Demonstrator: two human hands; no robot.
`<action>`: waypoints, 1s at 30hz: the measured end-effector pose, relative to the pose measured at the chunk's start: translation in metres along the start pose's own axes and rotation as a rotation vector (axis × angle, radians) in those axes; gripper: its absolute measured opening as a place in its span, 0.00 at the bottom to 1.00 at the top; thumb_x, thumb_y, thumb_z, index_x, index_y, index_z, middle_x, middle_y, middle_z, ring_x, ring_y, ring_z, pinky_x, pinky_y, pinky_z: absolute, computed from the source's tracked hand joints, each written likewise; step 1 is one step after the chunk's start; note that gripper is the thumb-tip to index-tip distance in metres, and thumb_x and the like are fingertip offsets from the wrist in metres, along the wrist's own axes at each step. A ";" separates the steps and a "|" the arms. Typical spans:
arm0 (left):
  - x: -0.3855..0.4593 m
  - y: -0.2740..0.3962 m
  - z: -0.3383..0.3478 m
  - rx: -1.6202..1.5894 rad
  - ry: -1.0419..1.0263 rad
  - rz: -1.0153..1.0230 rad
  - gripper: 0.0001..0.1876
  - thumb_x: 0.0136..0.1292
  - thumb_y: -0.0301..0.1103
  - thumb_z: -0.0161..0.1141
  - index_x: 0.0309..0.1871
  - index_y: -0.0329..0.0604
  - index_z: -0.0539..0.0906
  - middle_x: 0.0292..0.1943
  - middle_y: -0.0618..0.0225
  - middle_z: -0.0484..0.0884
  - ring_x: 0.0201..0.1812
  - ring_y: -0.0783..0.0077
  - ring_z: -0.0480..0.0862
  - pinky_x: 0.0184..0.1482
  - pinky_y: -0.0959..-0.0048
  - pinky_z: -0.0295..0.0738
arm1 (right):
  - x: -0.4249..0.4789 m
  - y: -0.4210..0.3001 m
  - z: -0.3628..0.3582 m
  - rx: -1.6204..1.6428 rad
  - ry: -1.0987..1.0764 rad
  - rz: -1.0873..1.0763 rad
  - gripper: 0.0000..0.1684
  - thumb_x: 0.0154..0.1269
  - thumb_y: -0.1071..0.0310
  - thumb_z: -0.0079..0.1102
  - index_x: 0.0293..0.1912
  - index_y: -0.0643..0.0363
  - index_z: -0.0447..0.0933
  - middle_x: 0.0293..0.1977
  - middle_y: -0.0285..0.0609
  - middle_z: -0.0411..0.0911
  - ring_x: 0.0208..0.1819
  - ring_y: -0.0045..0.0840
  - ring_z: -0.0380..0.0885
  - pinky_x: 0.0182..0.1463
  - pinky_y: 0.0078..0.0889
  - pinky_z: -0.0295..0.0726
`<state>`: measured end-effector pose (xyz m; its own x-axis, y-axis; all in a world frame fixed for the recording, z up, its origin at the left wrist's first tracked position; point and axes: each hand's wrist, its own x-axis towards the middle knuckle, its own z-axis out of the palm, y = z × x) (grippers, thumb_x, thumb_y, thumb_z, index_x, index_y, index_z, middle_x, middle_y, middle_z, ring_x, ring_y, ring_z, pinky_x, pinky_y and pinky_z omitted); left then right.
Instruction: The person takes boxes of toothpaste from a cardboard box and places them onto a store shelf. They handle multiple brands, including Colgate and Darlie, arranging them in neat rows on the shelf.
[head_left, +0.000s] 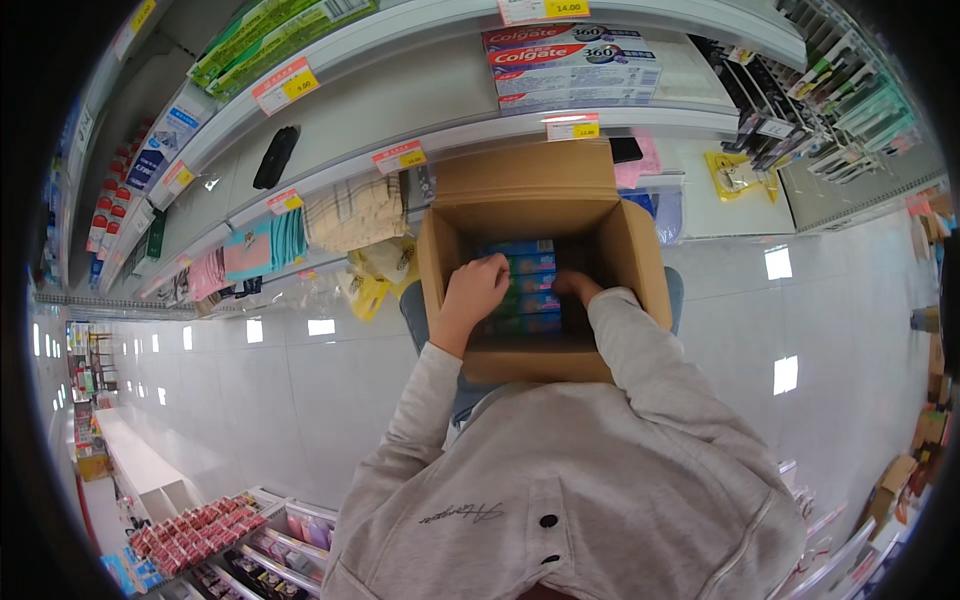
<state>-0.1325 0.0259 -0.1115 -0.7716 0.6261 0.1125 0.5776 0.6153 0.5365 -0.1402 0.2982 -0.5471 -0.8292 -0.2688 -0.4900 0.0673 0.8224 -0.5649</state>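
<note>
An open cardboard box (525, 366) stands before me, its far flap raised against the shelf edge. Several small blue and green cartons (534, 283) lie in a row inside it. My left hand (482, 289) reaches over the box's left wall, its curled fingers at the left ends of the cartons. Inside the box on the right, my right hand (576, 287) has its fingertips by the cartons' right ends. Shadow and the angle hide most of the fingers, so whether either hand grips a carton cannot be told.
Colgate toothpaste boxes (574, 66) are stacked on the shelf (420, 105) beyond the box. A black object (277, 157) lies further left on that shelving. Folded cloths (356, 212) and yellow plastic packaging (371, 289) are on the lower left level. Hooks with hanging packs (847, 105) jut out at upper right.
</note>
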 end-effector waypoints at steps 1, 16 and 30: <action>-0.021 -0.010 0.006 0.002 -0.012 -0.079 0.03 0.64 0.32 0.63 0.37 0.45 0.81 0.32 0.61 0.87 0.37 0.51 0.87 0.38 0.54 0.81 | -0.013 -0.033 0.011 0.109 -0.093 0.064 0.17 0.65 0.61 0.59 0.47 0.60 0.85 0.49 0.49 0.87 0.49 0.39 0.86 0.50 0.46 0.83; -0.027 -0.014 0.009 -0.016 -0.057 -0.084 0.04 0.64 0.33 0.62 0.38 0.45 0.83 0.32 0.60 0.88 0.37 0.49 0.87 0.39 0.53 0.81 | -0.095 -0.120 -0.056 0.757 -0.320 0.491 0.26 0.53 0.53 0.76 0.48 0.58 0.84 0.46 0.48 0.85 0.41 0.36 0.84 0.44 0.47 0.84; -0.025 0.008 -0.021 -0.241 0.223 -0.119 0.15 0.64 0.28 0.63 0.54 0.42 0.79 0.51 0.51 0.83 0.53 0.46 0.82 0.55 0.54 0.79 | -0.224 -0.283 -0.296 -0.063 0.082 -0.259 0.35 0.50 0.54 0.82 0.53 0.67 0.81 0.39 0.45 0.87 0.42 0.30 0.85 0.46 0.33 0.83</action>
<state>-0.1139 0.0048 -0.0922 -0.8845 0.4200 0.2031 0.4209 0.5306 0.7357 -0.1371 0.2740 -0.0812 -0.8564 -0.4352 -0.2778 -0.1855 0.7614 -0.6211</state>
